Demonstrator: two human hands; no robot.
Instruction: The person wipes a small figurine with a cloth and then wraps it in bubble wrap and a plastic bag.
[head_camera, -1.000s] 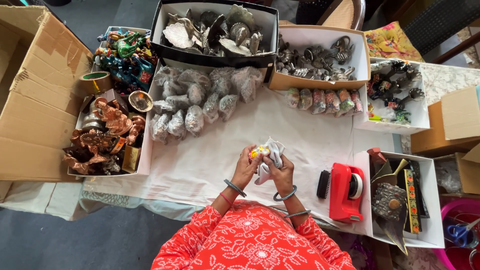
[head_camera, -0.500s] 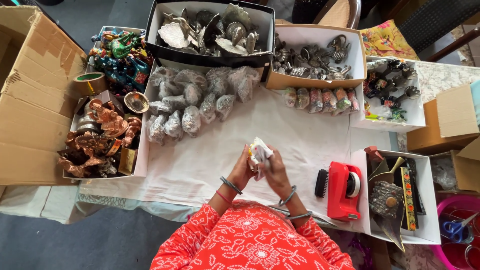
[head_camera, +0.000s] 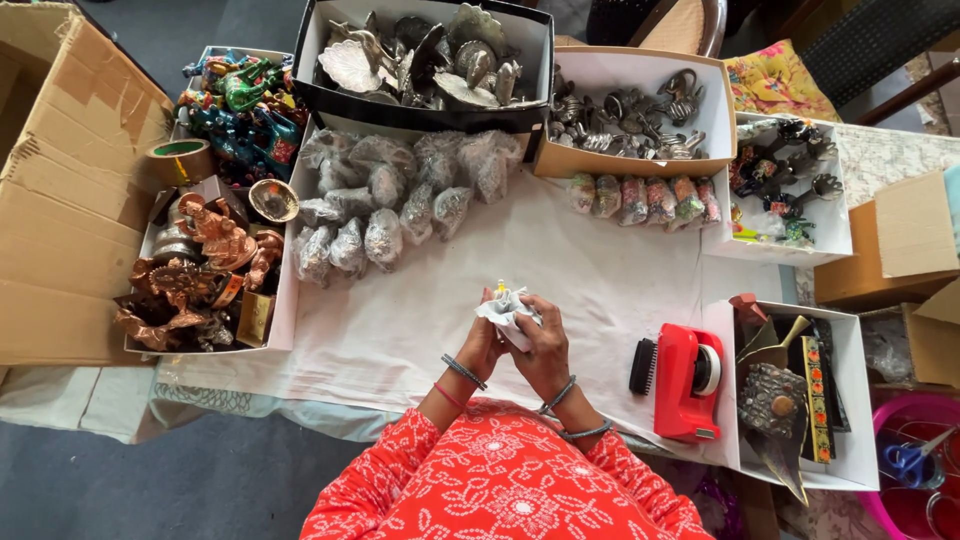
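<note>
Clearly the wrapping step is in hand: left hand (head_camera: 483, 338) and right hand (head_camera: 545, 348) are closed together on a small white-wrapped piece (head_camera: 506, 308), held above the tabletop (head_camera: 420, 330). Sealing it would likely call for the red tape dispenser (head_camera: 688, 380) nearby.

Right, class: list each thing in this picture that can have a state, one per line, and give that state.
Left hand: closed around the white wrapped bundle.
Right hand: gripping the same bundle.
White wrapped bundle: held above the cloth, part-wrapped, a yellow tip showing.
Red tape dispenser: standing on the cloth, roll loaded.
Large cardboard box: open, flaps spread.
Black box of silver pieces: open, full.
Brown tape roll: lying flat.
</note>
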